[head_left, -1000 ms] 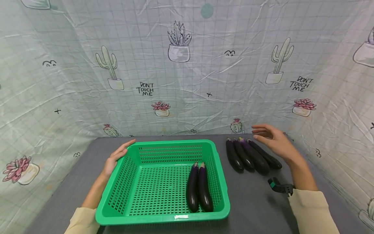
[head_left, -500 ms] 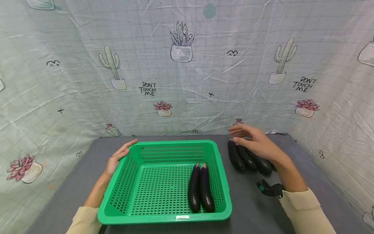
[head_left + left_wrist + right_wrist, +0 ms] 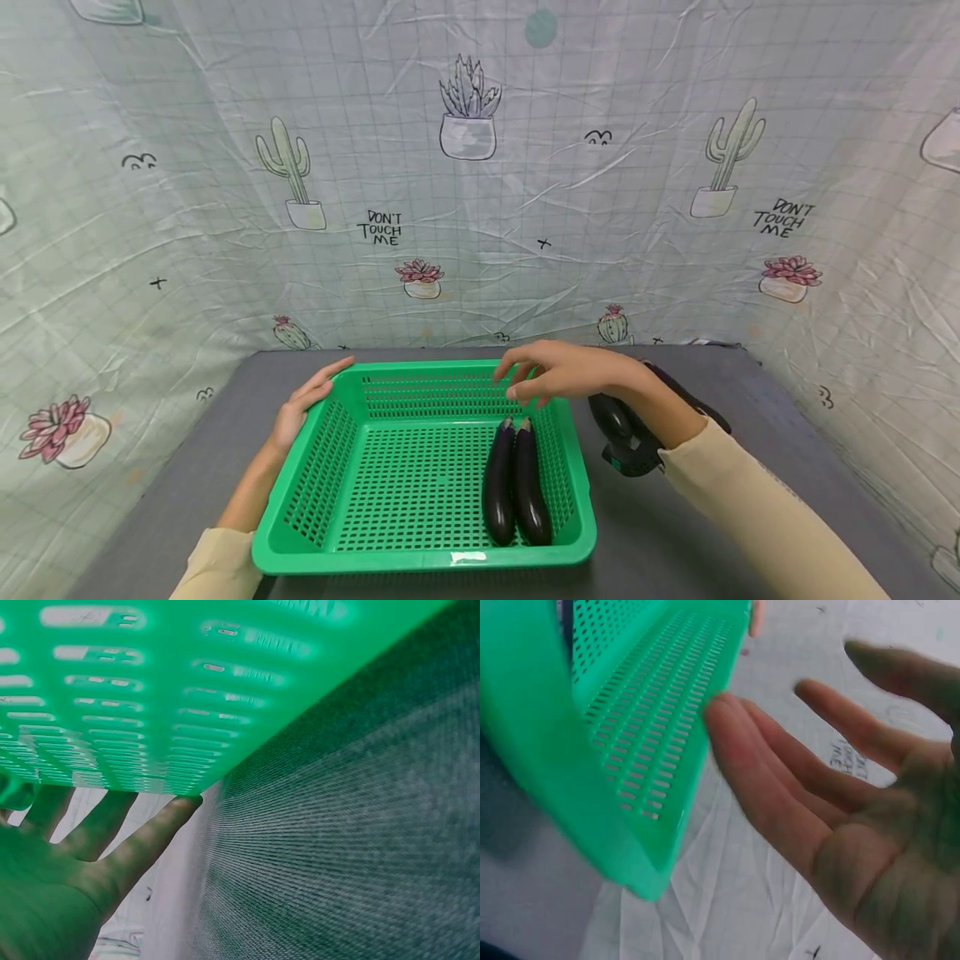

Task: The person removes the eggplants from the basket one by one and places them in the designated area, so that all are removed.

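Observation:
A green plastic basket (image 3: 345,562) with slotted walls stands on the grey table. Two dark purple eggplants (image 3: 498,492) lie side by side in its right part, stems toward the back. My left hand (image 3: 294,412) rests along the basket's left rim near the back corner; in the left wrist view its fingers (image 3: 150,836) reach straight along the outer wall. Over the back right corner hovers my right hand (image 3: 558,371), fingers loosely bent and holding nothing, as the right wrist view also shows.
More eggplants (image 3: 611,415) lie on the table right of the basket, partly hidden behind my right forearm and its black wrist strap (image 3: 633,458). A patterned cloth (image 3: 525,183) hangs behind and at both sides of the grey table (image 3: 675,533).
My right hand has swept left from above the loose eggplants to the basket's back right corner, carrying nothing. The left hand and the eggplants in the basket have stayed put.

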The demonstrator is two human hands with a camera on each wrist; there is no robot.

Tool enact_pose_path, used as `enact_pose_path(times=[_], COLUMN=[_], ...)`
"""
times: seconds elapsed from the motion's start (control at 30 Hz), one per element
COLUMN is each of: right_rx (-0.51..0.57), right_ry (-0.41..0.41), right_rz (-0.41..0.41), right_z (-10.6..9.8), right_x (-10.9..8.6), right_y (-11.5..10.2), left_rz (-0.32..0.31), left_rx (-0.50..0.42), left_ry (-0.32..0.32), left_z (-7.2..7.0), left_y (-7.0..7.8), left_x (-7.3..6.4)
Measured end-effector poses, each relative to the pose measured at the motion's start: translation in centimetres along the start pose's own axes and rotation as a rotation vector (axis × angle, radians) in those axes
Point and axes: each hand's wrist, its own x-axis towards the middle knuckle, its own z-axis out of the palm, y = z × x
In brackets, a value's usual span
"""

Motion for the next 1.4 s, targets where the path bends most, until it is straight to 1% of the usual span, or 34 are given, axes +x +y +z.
enact_pose_path(times=[0.07, 0.13, 0.2, 0.27, 0.33, 0.47, 0.6, 0.7, 0.8, 0.9, 1.0, 1.1, 1.17, 1.23, 1.4], right_rx=[-0.007, 0.006, 0.015, 0.031, 0.034, -0.001, -0.056, -0.102, -0.126, -0.142, -0.142, -0.12, -0.098, -0.09, -0.09], right_ry=[-0.082, -0.136, -0.166, -0.186, -0.214, -0.283, -0.329, -0.364, -0.401, -0.421, -0.433, -0.441, -0.447, -0.451, -0.427], right_rz=[0.017, 0.028, 0.042, 0.078, 0.131, 0.252, 0.37, 0.427, 0.47, 0.49, 0.492, 0.487, 0.483, 0.469, 0.412], right_z=[-0.1, -0.1, 0.0, 0.1, 0.2, 0.6, 1.3, 1.8, 2.1, 2.5, 2.9, 3.4, 3.8, 4.3, 5.1], right_x=[0.9, 1.8, 2.6, 3.4, 4.1, 5.6, 7.0, 8.1, 8.8, 9.4, 9.9, 10.4, 10.7, 11.0, 11.4], right_y=[-0.5, -0.7, -0.8, -0.7, -0.6, -0.5, -0.4, -0.2, -0.1, -0.1, -0.2, -0.2, -0.3, -0.4, -0.7], left_rz=[-0.01, -0.019, -0.022, -0.024, -0.027, -0.019, 0.001, 0.012, 0.015, 0.016, 0.015, 0.016, 0.016, 0.015, 0.002], left_rx=[-0.002, -0.01, -0.014, -0.012, -0.015, -0.021, -0.033, -0.012, 0.011, 0.017, 0.017, 0.014, -0.004, -0.046, -0.215], left_ry=[0.001, -0.003, -0.009, -0.013, -0.017, -0.013, -0.014, 0.0, 0.006, 0.005, 0.002, 0.0, -0.009, -0.026, -0.093], left_z=[0.0, 0.0, 0.0, 0.1, 0.0, 0.0, 0.0, 0.0, -0.1, -0.2, -0.3, -0.3, -0.2, -0.2, -0.2], left_y=[0.0, 0.0, -0.1, -0.1, -0.1, 0.0, 0.1, 0.0, -0.1, -0.1, -0.1, -0.1, 0.0, 0.0, 0.0], left_x=[0.0, 0.0, 0.0, 0.1, 0.1, 0.2, 0.0, -0.1, -0.1, 0.0, 0.1, 0.1, 0.2, 0.2, 0.3])
